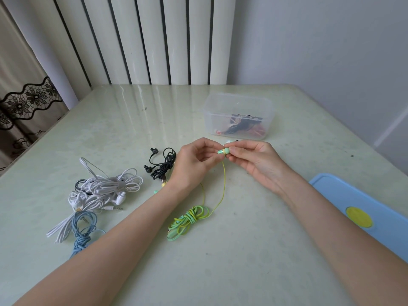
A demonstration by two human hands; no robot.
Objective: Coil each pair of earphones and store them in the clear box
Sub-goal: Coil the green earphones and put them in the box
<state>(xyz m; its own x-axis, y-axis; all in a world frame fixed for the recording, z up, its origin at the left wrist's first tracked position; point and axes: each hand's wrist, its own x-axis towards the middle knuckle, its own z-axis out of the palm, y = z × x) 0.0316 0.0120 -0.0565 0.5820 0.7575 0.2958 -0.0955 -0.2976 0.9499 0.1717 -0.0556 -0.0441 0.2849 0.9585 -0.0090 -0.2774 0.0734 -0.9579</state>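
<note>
My right hand [254, 161] pinches a mint-green earbud between thumb and fingers, just in front of the clear box [237, 102]. My left hand [194, 162] grips the yellow-green cord right below that bud. The cord drops to the green earphones [187, 219], a loose bundle on the table between my forearms. Inside the clear box lie dark and pink earphones. On the left sit white earphones [106, 191], blue earphones [82, 230] and black earphones [162, 164], partly behind my left hand.
A light blue lid [362, 215] with a yellow round spot lies at the right edge of the pale table [123, 129]. Striped curtains and a lace-trimmed cloth hang behind the far and left edges.
</note>
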